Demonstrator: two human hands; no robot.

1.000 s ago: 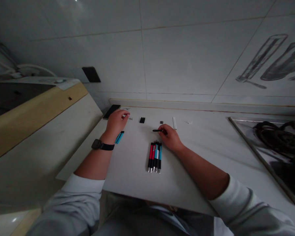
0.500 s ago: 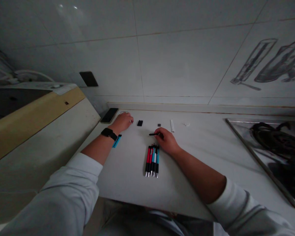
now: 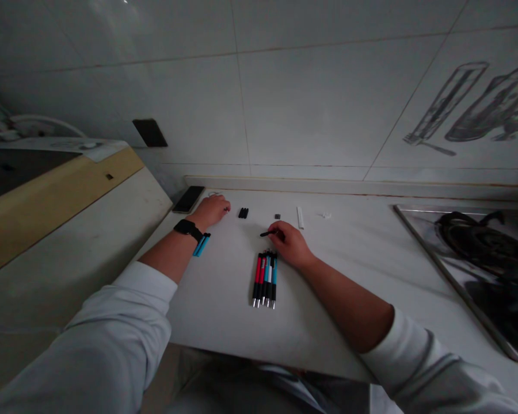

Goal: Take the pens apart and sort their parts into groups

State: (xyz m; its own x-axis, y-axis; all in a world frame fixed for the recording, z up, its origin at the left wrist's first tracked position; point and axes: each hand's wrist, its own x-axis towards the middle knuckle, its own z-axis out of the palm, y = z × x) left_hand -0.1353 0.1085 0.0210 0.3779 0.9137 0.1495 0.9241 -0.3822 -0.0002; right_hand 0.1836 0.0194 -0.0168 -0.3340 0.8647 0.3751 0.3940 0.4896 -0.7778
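Note:
My left hand (image 3: 212,211) reaches to the far left of the white counter, its fingers pinched together; whatever lies between them is too small to make out. Just below the wrist lie blue pen barrels (image 3: 202,245) with black ends. In my right hand (image 3: 290,242) a slim black pen part (image 3: 266,233) is gripped, pointing left. Below that hand a row of several assembled pens (image 3: 265,280) in red, blue and white lies side by side. Black pen grips (image 3: 243,213), small dark pieces (image 3: 277,216), white refill tubes (image 3: 300,218) and tiny clear bits (image 3: 326,215) are spread along the back.
A phone (image 3: 189,199) lies at the back left, beside a large pale appliance (image 3: 112,213). The gas stove (image 3: 470,259) with its metal rim borders the counter on the right. The tiled wall (image 3: 302,115) rises behind.
The view has shifted slightly. Both hands stay in nearly the same places, and the right one still grips the black pen part, now tilted a little.

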